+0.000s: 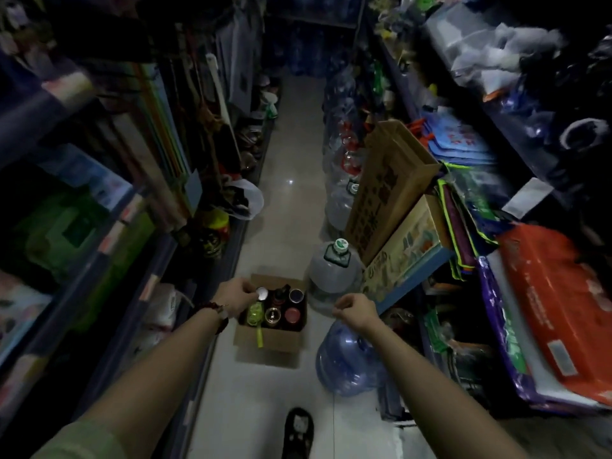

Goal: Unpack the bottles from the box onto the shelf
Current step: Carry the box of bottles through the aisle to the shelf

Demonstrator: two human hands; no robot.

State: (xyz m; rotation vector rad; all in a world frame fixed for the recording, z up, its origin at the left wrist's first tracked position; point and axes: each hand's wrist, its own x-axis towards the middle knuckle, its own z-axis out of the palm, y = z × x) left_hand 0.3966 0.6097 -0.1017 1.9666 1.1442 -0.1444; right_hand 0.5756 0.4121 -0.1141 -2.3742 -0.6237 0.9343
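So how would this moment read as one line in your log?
phase: reaching into box | left hand: at white-capped bottle | right hand: curled, empty | bottles: in box

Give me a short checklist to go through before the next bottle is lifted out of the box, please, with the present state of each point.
1. Box open, bottle tops reachable: ok.
2. Left hand at a bottle: ok, its fingers are at the white-capped bottle in the far-left corner.
3. Grip firm on that cap: cannot tell, picture dim and fingertips hidden.
4. Right hand free to help: ok, curled, holding nothing, beside the box.
5. Way up clear: ok, nothing above the box.
6. Free place on the left shelf: cannot tell, too dark and blurred.
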